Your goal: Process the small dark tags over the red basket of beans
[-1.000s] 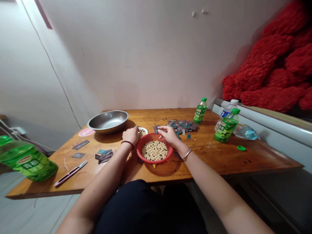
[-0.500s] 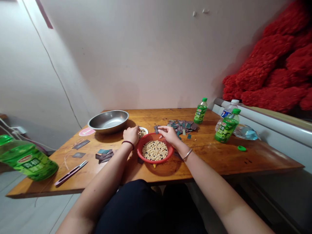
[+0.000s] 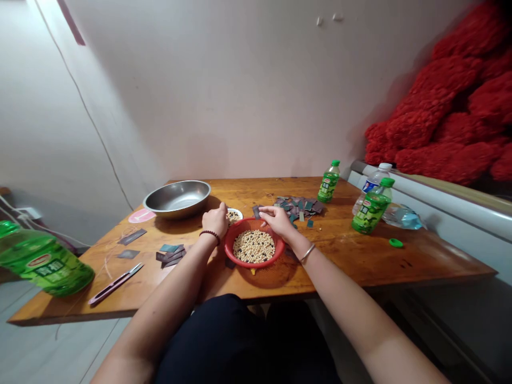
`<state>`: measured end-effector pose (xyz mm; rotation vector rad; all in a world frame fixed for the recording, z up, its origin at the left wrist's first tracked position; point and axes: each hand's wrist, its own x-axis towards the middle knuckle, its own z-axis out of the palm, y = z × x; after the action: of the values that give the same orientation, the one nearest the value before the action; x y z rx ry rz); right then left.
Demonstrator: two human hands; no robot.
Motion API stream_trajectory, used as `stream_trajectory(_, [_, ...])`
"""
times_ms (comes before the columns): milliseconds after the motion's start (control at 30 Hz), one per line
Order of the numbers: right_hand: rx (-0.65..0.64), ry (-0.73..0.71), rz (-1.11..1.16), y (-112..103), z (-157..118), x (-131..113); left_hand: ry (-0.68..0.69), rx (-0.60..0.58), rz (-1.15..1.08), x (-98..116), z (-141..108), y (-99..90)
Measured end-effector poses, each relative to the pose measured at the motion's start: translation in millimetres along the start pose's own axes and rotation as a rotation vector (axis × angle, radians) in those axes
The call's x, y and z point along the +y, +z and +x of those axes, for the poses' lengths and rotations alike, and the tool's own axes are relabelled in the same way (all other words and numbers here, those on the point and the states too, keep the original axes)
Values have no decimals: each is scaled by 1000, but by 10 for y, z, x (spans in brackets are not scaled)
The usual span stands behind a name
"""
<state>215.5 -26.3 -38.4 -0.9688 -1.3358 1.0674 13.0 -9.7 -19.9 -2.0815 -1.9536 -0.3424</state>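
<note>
Red basket [image 3: 254, 264] of small beads [image 3: 254, 246] between 2 bare hands on a wooden bench [image 3: 328, 261]

The left hand [image 3: 215, 221] and right hand [image 3: 278, 221] are apart. The right hand pinches a dark flat piece [image 3: 256, 212] above the basket's far rim. The left hand has its fingers bunched at a white dish [image 3: 240, 213] of similar beads, covering part of it; whether it grips anything, I cannot tell.

Beyond the left hand sits a wide steel bowl [image 3: 178, 200], near a pink disc [image 3: 141, 216]. Left of the left forearm are a small stack [image 3: 171, 257] of flat pieces, 2 loose pieces [image 3: 133, 237] and thread snips [image 3: 116, 284]. A large green bottle [image 3: 46, 266] leans at the bench's left end.

Past the right hand spreads a pile [image 3: 300, 207] of dark and green pieces. Right of it are 2 smaller green bottles [image 3: 329, 182]; the nearer partly hides a clear bottle [image 3: 376, 177]. A loose green cap [image 3: 396, 243] lies near them. Red fluffy bundles [image 3: 440, 117] are heaped at far right.
</note>
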Motion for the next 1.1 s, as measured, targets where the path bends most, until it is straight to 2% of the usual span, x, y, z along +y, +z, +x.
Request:
stream_trajectory(300, [-7,-14,-6,-12,19,37,-2,-15,18,16,-14,-34])
stream_trajectory(600, [-16,-30,4,-14,34,69,-7,23,40,52,-25,-59])
stream_trajectory(700, [-12,-27,10,-14,28,56,-19,71,32,74,-24,-76])
stream_trajectory(800, [-15,-18,12,-11,19,35,-22,175,-28,116,-41,-123])
stream_trajectory(867, [-18,-17,16,-9,18,28,27,278,-138,165,-72,-164])
stream_trajectory(967, [-27,-30,20,-5,25,32,173,433,-336,261,-142,-205])
stream_trajectory(1033, [-45,-57,19,-3,30,34,287,456,-404,320,-186,-209])
stream_trajectory(1100, [-80,-83,8,-3,29,28,358,428,-411,358,-214,-201])
